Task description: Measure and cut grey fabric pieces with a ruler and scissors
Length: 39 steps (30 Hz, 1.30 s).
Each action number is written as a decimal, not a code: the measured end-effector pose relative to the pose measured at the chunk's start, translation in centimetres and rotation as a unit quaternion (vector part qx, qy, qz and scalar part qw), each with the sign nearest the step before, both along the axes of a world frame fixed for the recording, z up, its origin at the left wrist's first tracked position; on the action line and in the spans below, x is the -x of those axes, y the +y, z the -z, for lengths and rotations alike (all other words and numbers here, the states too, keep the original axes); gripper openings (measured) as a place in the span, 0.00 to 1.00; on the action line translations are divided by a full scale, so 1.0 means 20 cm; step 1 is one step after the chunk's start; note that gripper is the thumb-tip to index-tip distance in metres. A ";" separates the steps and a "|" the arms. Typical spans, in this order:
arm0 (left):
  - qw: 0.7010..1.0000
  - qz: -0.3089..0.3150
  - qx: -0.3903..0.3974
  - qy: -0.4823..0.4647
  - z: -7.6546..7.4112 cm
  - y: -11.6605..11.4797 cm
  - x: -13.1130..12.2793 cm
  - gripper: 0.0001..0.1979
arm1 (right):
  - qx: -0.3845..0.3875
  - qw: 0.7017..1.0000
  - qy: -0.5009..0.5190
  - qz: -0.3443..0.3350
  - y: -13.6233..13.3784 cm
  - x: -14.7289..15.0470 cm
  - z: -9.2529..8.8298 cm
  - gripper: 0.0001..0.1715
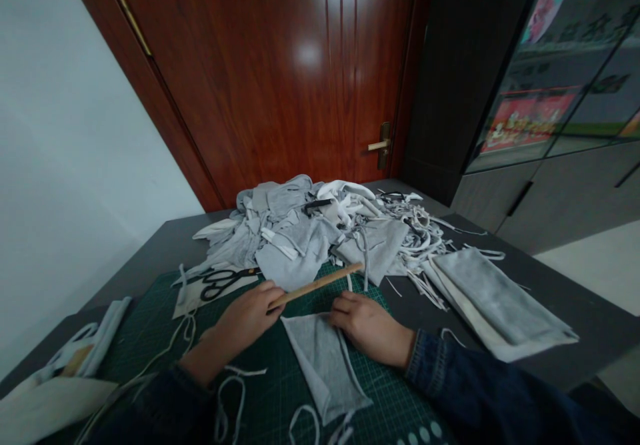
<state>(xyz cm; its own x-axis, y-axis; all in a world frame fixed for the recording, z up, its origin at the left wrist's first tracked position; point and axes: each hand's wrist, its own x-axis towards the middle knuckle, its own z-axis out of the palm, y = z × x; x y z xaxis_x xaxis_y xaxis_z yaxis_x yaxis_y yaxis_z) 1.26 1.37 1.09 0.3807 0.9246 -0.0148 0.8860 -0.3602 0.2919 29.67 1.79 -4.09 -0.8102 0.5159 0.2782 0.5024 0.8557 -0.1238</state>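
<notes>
1. Dark sleeves [475,385] cross a green cutting mat [150,345] at the near edge of the counter [590,318].
2. The left hand [245,321] curls its fingers [265,296] around a wooden stick [315,286].
3. The right hand [370,328] lies open, fingers [340,311] flat, touching a folded grey fabric piece [320,365] on the mat.
4. Black scissors [223,283] sit beside a heap of grey scraps [285,231].

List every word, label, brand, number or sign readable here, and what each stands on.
Nothing can be read with certainty.
Red banner behind the glass panel: pale characters, too blurred to read.
Dark characters on a band above it: too blurred to read.
Green cutting mat: grid lines show; any numbers are too small to read.
</notes>
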 end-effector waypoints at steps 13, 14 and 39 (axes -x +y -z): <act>0.992 0.088 0.087 0.038 0.06 -0.12 -0.09 0.06 | -0.032 0.999 -0.007 0.028 0.04 -0.02 0.06 0.09; 0.993 0.078 0.075 0.047 0.03 -0.10 -0.07 0.05 | -0.035 0.999 0.000 0.032 0.04 -0.02 0.06 0.09; 0.983 -0.151 0.095 -0.030 0.12 -0.55 -0.01 0.30 | -0.069 0.993 0.046 -0.078 -0.15 0.06 0.06 0.16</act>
<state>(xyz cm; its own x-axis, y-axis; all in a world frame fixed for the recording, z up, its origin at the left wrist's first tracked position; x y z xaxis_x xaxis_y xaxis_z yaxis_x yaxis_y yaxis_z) 1.54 -9.65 -1.29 0.0940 0.9783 -0.1849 0.9237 -0.0164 0.3828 28.52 -1.29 -5.23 -0.8453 0.3371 0.4144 0.3534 0.9346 -0.0392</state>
